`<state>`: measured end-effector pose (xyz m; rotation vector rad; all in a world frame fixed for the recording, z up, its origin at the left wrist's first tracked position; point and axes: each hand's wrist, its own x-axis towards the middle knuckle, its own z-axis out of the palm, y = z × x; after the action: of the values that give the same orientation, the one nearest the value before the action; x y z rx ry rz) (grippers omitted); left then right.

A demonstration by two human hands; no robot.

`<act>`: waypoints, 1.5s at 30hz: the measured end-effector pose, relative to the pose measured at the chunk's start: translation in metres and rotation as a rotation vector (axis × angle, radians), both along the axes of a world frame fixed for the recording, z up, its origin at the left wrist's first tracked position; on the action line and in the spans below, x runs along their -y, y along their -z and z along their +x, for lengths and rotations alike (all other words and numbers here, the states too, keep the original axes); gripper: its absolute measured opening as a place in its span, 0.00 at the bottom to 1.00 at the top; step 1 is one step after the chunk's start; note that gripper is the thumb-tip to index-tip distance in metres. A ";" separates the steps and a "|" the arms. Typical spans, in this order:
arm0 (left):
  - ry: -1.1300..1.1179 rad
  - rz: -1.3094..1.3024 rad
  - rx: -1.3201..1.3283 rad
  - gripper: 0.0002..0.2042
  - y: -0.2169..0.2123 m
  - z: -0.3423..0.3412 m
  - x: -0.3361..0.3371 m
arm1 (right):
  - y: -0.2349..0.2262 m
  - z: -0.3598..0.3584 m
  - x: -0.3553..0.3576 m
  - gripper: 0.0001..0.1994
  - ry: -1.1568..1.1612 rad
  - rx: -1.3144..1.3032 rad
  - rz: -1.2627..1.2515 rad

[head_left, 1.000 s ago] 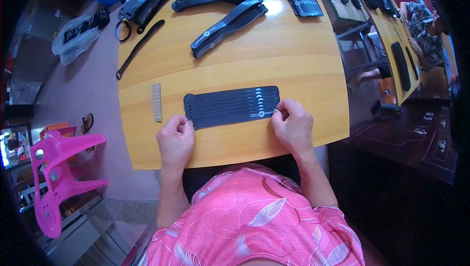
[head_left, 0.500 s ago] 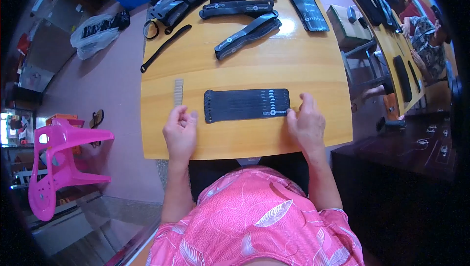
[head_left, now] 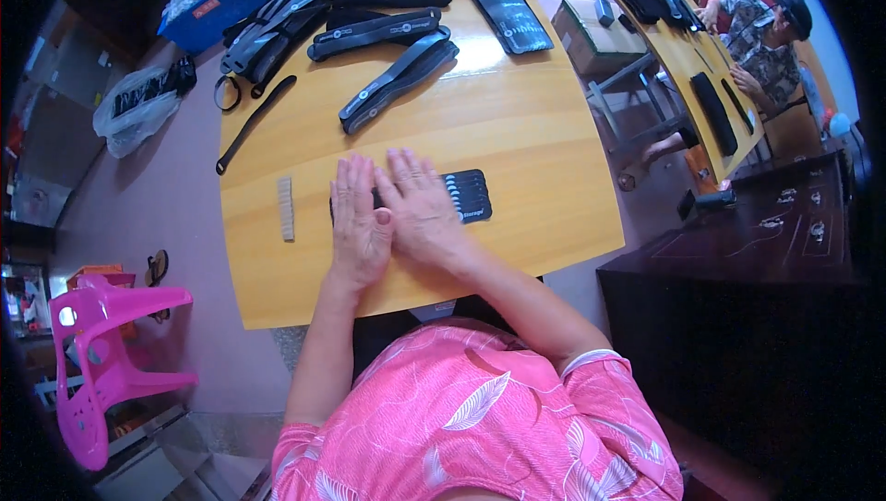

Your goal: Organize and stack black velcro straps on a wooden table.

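Observation:
A flat set of black straps, overlapped side by side with white print near one end, lies across the near half of the wooden table. My left hand rests flat over its left end, fingers stretched out and pointing away from me. Beside it, my right hand presses palm-down on the middle of the straps, fingers extended. The two hands touch and hide most of the set; only its right end shows fully. To the left of my hands lies a narrow beige segmented strip.
Bundles of black and grey straps and a single loose strap lie farther back on the table. A black packet sits at the far right. A pink stool stands left; a person sits at another table.
Both hands have come onto the strap set; the right moved left from its right end, and the left moved over its left end. The whole view has shifted, too.

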<state>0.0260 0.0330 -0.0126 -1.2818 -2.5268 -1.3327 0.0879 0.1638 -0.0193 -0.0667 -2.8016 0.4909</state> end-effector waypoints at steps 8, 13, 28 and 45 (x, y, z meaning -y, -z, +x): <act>-0.042 -0.024 0.092 0.34 -0.011 -0.001 -0.002 | -0.010 0.035 -0.058 0.33 0.102 0.140 0.089; -0.109 0.943 0.962 0.34 -0.006 -0.015 0.012 | -0.018 0.034 -0.054 0.33 0.110 0.169 0.073; -0.007 0.816 1.087 0.25 -0.003 -0.013 0.043 | 0.003 0.030 -0.069 0.21 0.164 -0.246 -0.504; -0.263 0.119 -0.285 0.14 -0.023 -0.132 0.004 | -0.059 -0.017 -0.095 0.14 0.018 -0.274 -0.599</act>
<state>-0.1060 0.0293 0.0106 -0.9943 -2.2878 -1.1359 0.0709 0.2591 0.0393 -0.1371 -2.2990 1.2148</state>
